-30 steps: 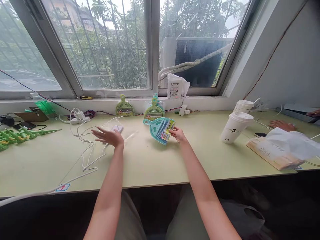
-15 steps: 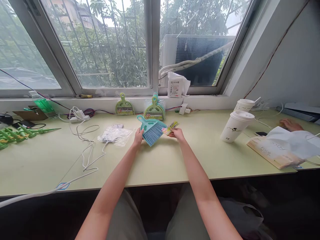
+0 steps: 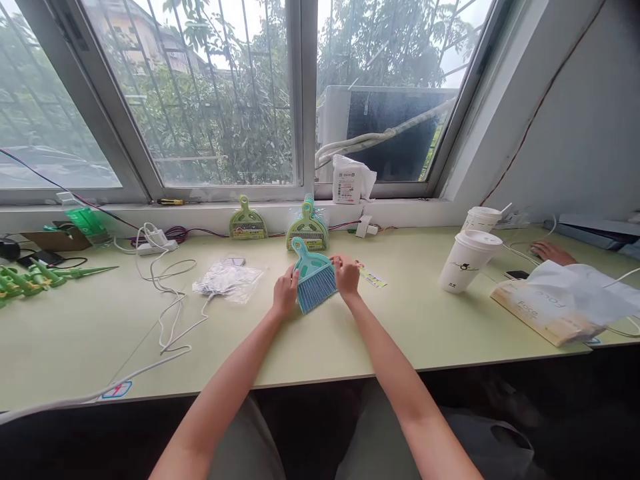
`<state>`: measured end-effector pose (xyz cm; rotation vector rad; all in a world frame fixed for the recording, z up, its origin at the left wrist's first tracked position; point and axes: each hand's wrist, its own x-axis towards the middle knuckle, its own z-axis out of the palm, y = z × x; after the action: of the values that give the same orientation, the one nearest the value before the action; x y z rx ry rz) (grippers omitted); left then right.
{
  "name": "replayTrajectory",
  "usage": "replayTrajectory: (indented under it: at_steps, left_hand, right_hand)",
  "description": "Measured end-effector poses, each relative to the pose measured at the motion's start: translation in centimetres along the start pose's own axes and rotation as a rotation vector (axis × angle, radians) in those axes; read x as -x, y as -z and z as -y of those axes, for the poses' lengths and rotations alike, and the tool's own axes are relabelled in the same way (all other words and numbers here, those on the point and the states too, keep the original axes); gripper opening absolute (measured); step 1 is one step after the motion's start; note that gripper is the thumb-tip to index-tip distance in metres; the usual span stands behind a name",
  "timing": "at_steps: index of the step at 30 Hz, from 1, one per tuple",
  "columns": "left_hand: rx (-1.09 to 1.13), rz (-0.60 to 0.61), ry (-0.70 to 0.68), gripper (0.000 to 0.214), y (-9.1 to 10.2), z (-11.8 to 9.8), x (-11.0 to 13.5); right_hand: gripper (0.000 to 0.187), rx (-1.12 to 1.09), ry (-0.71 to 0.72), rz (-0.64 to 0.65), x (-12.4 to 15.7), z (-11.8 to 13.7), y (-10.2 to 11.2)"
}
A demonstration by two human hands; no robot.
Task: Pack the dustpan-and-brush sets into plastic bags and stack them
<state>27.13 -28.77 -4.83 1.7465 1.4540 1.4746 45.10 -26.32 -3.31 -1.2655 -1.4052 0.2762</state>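
A teal mini dustpan with a matching brush [image 3: 316, 285] nested in it is held tilted above the desk, its bristles pointing down toward me. My left hand [image 3: 285, 291] is closed round its left edge. Against the opposite edge, my right hand [image 3: 347, 275] is closed with its fingers curled on the rim. Just beyond that hand a yellow printed label card [image 3: 374, 278] rests on the desk, partly hidden by the fingers. Behind the held set, several green dustpan sets [image 3: 307, 230] stand stacked by the sill, and one more green set [image 3: 247, 221] is left of them.
A crumpled clear bag [image 3: 230, 280] and white cables [image 3: 173, 303] lie on the left. White lidded cups [image 3: 467, 263] and a tissue pack [image 3: 545, 310] stand on the right. Another person's hand [image 3: 553, 253] rests at the far right. Green pointed parts [image 3: 45, 280] lie far left.
The label card has left my right hand and now lies on the desk. That hand has moved onto the dustpan's right edge. The dustpan set has shifted slightly right and toward me.
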Motion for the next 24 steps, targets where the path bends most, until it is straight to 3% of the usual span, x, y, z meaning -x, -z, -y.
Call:
replayTrajectory:
  at_steps: [2, 4, 9, 13, 16, 19, 24]
  left_hand:
    - [-0.073, -0.006, -0.052, 0.045, 0.2, -0.7, 0.5]
    - [-0.106, 0.004, -0.103, 0.047, 0.4, -1.1, 0.8]
    - [-0.103, -0.015, -0.174, 0.043, 1.5, -1.3, 0.5]
    - [-0.113, -0.131, -0.229, 0.038, 2.0, -1.2, 0.5]
    - [-0.095, -0.171, -0.252, 0.035, 2.0, -1.3, 0.8]
    - [-0.105, -0.177, -0.308, 0.034, 1.7, -1.3, 1.1]
    - [-0.025, -0.148, -0.310, 0.041, 1.4, -1.1, 0.7]
  right_hand:
    - [0.035, 0.152, 0.249, 0.134, 1.4, 1.7, -1.0]
    - [0.029, 0.251, 0.334, 0.198, 2.3, 2.8, -1.7]
    - [0.027, 0.309, 0.204, 0.045, 2.5, 3.8, -1.5]
    - [0.024, 0.336, 0.230, 0.119, 2.9, 3.7, -2.0]
    - [0.023, 0.236, 0.231, 0.123, 3.5, 3.5, -2.9]
    - [0.025, 0.113, 0.193, 0.060, 3.3, 3.2, -3.3]
    - [0.033, 0.067, 0.211, 0.100, 1.1, 3.4, -1.9]
